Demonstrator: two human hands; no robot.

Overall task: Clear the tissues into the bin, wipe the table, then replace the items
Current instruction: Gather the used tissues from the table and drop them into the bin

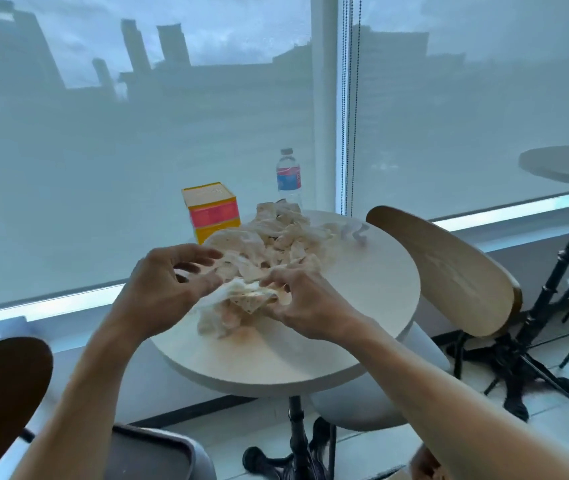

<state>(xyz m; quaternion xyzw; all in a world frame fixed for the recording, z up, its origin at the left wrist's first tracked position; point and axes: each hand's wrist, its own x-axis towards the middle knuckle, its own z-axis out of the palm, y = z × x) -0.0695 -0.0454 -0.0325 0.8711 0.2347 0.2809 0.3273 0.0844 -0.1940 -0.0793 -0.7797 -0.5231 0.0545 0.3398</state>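
Note:
A heap of crumpled off-white tissues (276,244) covers the middle and back of a small round white table (362,306). My right hand (305,303) is closed on a wad of tissues at the near side of the heap. My left hand (168,282) hovers just left of that wad, fingers spread and curled, fingertips touching the tissue edge. A yellow and pink box (212,211) stands at the table's back left. A clear water bottle (289,178) with a blue label stands upright behind the heap.
A wooden-backed chair (456,268) stands right of the table, its white seat (355,407) tucked under. Another chair back (2,393) is at the near left, a grey seat (151,455) below. A second round table (567,166) is at far right. Window blinds lie behind.

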